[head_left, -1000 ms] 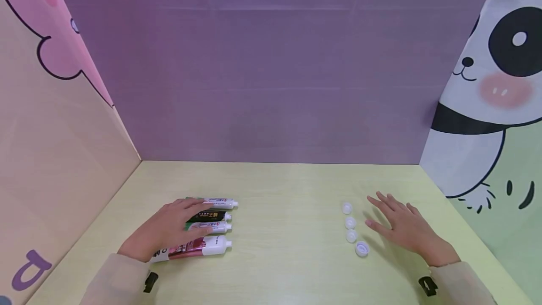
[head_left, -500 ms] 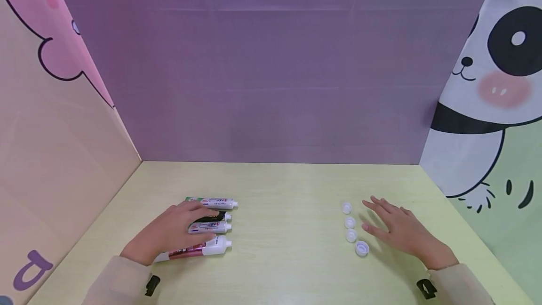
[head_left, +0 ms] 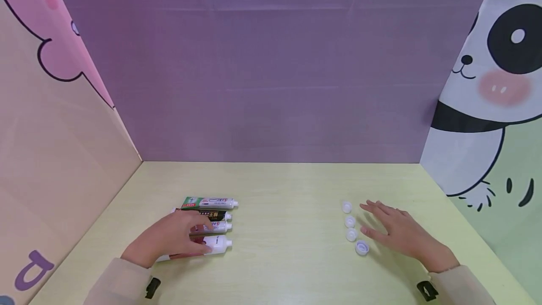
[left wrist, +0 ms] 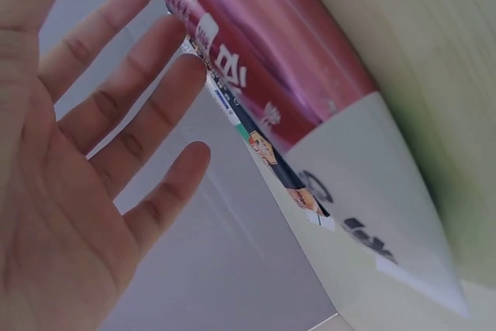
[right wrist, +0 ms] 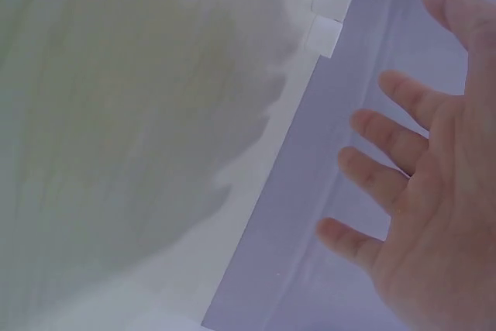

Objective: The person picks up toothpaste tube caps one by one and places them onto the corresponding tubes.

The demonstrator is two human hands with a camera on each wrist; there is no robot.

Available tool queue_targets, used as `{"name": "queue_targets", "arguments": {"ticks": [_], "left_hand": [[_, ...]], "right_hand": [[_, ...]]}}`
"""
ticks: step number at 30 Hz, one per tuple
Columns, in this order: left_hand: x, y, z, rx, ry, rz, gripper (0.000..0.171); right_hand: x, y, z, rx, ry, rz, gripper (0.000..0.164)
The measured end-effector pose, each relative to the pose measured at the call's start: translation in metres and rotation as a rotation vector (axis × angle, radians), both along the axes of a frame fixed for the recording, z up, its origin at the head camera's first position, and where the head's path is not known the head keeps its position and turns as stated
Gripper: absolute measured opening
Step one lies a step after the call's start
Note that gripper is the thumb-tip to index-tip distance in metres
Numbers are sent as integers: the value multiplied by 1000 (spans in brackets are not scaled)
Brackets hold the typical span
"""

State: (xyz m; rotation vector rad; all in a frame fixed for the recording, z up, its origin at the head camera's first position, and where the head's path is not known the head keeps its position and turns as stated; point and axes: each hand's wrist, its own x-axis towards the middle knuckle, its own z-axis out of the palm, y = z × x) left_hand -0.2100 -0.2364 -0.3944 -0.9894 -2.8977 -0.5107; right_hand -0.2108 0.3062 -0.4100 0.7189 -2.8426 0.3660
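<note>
Our left hand [head_left: 175, 236], fingers apart, is over four tubes [head_left: 220, 226] lying on the table [head_left: 288, 234]; we judge them soft, slick, best held near their stiffer right ends. Four caps [head_left: 350, 221], likely light and hard, lie just beside our right hand [head_left: 404, 235], fingers spread.

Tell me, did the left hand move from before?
Yes: in the head view, the left hand has moved down the picture, away from the farthest tube, which it partly covered before.
</note>
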Motion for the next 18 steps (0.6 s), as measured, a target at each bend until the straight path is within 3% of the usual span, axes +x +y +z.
{"name": "queue_targets", "arguments": {"ticks": [7, 18], "left_hand": [[0, -3, -6, 18, -62, -28, 29], [2, -3, -8, -26, -88, -8, 39]], "right_hand": [[4, -3, -2, -31, 0, 48, 55], [12, -8, -2, -56, -35, 97, 54]]}}
